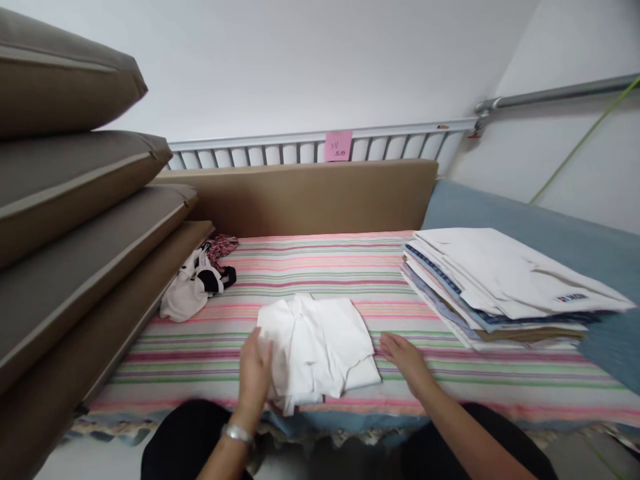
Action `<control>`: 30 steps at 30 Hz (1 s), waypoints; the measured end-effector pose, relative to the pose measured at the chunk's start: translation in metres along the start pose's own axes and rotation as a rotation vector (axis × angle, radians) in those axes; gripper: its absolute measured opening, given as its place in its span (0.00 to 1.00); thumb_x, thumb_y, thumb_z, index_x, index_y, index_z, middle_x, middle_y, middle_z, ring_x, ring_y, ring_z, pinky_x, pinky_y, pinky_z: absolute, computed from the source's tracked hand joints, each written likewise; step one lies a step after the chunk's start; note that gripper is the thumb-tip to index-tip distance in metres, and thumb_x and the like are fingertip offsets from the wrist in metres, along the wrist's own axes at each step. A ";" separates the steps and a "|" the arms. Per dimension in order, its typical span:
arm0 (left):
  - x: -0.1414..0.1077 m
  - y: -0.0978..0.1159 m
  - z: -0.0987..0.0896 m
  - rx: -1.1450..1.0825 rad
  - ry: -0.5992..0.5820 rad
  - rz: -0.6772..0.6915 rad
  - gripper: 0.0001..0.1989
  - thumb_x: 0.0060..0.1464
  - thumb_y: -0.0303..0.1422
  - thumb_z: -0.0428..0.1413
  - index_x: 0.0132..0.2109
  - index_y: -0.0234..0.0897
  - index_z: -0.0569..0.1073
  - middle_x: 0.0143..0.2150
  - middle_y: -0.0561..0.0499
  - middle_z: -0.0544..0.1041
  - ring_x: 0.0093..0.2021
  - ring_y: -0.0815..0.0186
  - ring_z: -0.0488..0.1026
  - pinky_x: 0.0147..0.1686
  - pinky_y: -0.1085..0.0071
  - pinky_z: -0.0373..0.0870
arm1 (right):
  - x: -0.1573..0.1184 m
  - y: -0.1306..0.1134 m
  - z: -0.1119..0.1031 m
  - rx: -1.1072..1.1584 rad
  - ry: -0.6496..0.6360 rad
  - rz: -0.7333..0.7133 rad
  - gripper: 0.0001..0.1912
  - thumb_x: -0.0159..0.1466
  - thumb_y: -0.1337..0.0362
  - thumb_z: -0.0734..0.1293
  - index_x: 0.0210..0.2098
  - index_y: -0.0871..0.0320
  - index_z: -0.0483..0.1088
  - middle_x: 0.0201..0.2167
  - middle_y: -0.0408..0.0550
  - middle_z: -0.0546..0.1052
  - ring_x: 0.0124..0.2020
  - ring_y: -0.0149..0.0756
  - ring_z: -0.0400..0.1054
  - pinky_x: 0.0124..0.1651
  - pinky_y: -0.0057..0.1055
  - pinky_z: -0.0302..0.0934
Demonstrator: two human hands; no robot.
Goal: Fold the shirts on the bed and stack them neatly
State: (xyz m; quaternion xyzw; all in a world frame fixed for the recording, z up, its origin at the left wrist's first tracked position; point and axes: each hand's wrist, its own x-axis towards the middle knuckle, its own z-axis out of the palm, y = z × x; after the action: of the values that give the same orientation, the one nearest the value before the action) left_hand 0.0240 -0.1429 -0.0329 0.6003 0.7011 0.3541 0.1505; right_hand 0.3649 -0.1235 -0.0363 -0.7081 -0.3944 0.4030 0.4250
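Note:
A white garment [317, 343], loosely folded with creases and uneven edges, lies on the striped cloth [310, 267]. At its left edge is my left hand [256, 370], its fingers apart and touching or very near the fabric; a silvery band circles that wrist. My right hand [406, 360] hovers just beyond the garment's right edge, its fingers stretched out and holding nothing. To the right stands a pile of folded clothes [500, 280], with a white one bearing a small logo on top.
Large brown-grey cushions [85, 220] are stacked on the left. Beside them lies a small heap of crumpled white, black and red cloth [193, 287]. A long brown cushion [310, 197] leans against the white radiator [255, 155], which carries a pink note [339, 145].

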 end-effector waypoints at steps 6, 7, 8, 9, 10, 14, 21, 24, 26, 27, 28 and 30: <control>0.054 -0.030 -0.004 0.070 -0.180 -0.306 0.20 0.53 0.39 0.48 0.45 0.26 0.72 0.42 0.34 0.77 0.44 0.53 0.74 0.43 0.64 0.67 | 0.001 -0.020 0.020 0.068 -0.200 0.334 0.16 0.58 0.52 0.63 0.30 0.60 0.69 0.29 0.54 0.77 0.31 0.40 0.74 0.34 0.34 0.68; 0.056 -0.030 0.000 0.087 -0.223 -0.310 0.20 0.51 0.40 0.49 0.42 0.26 0.73 0.41 0.33 0.77 0.44 0.51 0.74 0.42 0.63 0.67 | 0.000 -0.020 0.023 0.072 -0.218 0.348 0.16 0.57 0.52 0.65 0.30 0.61 0.69 0.28 0.54 0.77 0.30 0.41 0.74 0.33 0.35 0.68; 0.057 -0.030 0.004 0.105 -0.263 -0.311 0.20 0.50 0.41 0.51 0.40 0.25 0.73 0.41 0.31 0.77 0.43 0.50 0.74 0.42 0.63 0.67 | -0.001 -0.020 0.025 0.080 -0.236 0.363 0.16 0.56 0.53 0.66 0.30 0.61 0.69 0.28 0.54 0.77 0.29 0.41 0.74 0.32 0.36 0.68; 0.056 -0.029 0.009 0.120 -0.300 -0.311 0.20 0.49 0.41 0.52 0.39 0.25 0.74 0.41 0.30 0.77 0.44 0.49 0.74 0.42 0.63 0.66 | -0.001 -0.019 0.028 0.088 -0.254 0.376 0.15 0.56 0.54 0.66 0.31 0.62 0.69 0.27 0.54 0.78 0.28 0.41 0.74 0.31 0.36 0.68; 0.055 -0.028 0.012 0.134 -0.329 -0.310 0.20 0.48 0.41 0.53 0.39 0.25 0.74 0.42 0.30 0.77 0.45 0.50 0.74 0.42 0.64 0.66 | -0.002 -0.018 0.030 0.097 -0.268 0.386 0.15 0.56 0.55 0.67 0.32 0.62 0.69 0.28 0.55 0.78 0.28 0.40 0.73 0.31 0.36 0.68; 0.048 -0.026 0.017 0.165 -0.407 -0.327 0.20 0.48 0.40 0.53 0.39 0.24 0.74 0.44 0.31 0.77 0.47 0.54 0.74 0.42 0.68 0.66 | -0.006 -0.017 0.034 0.146 -0.324 0.412 0.11 0.57 0.60 0.66 0.32 0.64 0.69 0.28 0.56 0.78 0.28 0.40 0.73 0.30 0.36 0.68; 0.032 -0.016 0.013 0.167 -0.364 -0.310 0.21 0.50 0.40 0.50 0.42 0.26 0.73 0.45 0.32 0.76 0.46 0.53 0.74 0.41 0.67 0.67 | -0.015 -0.013 0.041 0.211 -0.305 0.376 0.11 0.57 0.63 0.65 0.38 0.60 0.68 0.28 0.49 0.77 0.25 0.34 0.71 0.30 0.34 0.67; 0.022 -0.006 0.009 0.164 -0.309 -0.282 0.20 0.51 0.40 0.48 0.45 0.30 0.71 0.45 0.36 0.77 0.45 0.55 0.75 0.40 0.67 0.68 | -0.016 -0.008 0.047 0.205 -0.245 0.323 0.12 0.55 0.65 0.65 0.40 0.58 0.67 0.27 0.45 0.76 0.24 0.33 0.69 0.29 0.33 0.65; 0.017 0.001 0.004 0.168 -0.275 -0.254 0.21 0.53 0.39 0.45 0.46 0.29 0.70 0.44 0.35 0.77 0.44 0.54 0.75 0.40 0.66 0.69 | -0.019 -0.009 0.051 0.210 -0.209 0.266 0.10 0.54 0.67 0.65 0.37 0.59 0.68 0.26 0.44 0.76 0.24 0.33 0.69 0.29 0.31 0.63; 0.015 0.004 0.000 0.171 -0.263 -0.236 0.21 0.53 0.39 0.44 0.46 0.28 0.70 0.44 0.34 0.77 0.44 0.53 0.75 0.41 0.65 0.69 | -0.020 -0.010 0.052 0.216 -0.186 0.234 0.08 0.53 0.69 0.64 0.34 0.60 0.69 0.25 0.44 0.75 0.24 0.32 0.68 0.30 0.29 0.62; 0.014 0.008 -0.003 0.179 -0.249 -0.209 0.20 0.53 0.39 0.44 0.44 0.29 0.70 0.42 0.34 0.77 0.43 0.52 0.75 0.41 0.63 0.69 | -0.023 -0.012 0.053 0.223 -0.158 0.204 0.06 0.52 0.71 0.64 0.31 0.61 0.69 0.24 0.43 0.75 0.24 0.31 0.68 0.30 0.27 0.61; 0.017 0.017 -0.007 0.199 -0.213 -0.099 0.17 0.51 0.38 0.46 0.41 0.32 0.72 0.36 0.38 0.79 0.41 0.51 0.76 0.40 0.61 0.70 | -0.029 -0.018 0.055 0.241 -0.097 0.160 0.06 0.49 0.75 0.63 0.26 0.61 0.69 0.21 0.42 0.73 0.23 0.30 0.66 0.28 0.26 0.59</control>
State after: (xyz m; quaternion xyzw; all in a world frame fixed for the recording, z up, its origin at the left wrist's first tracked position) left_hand 0.0279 -0.1289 -0.0127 0.6111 0.7416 0.2095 0.1811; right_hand 0.3005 -0.1279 -0.0304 -0.6610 -0.3056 0.5137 0.4537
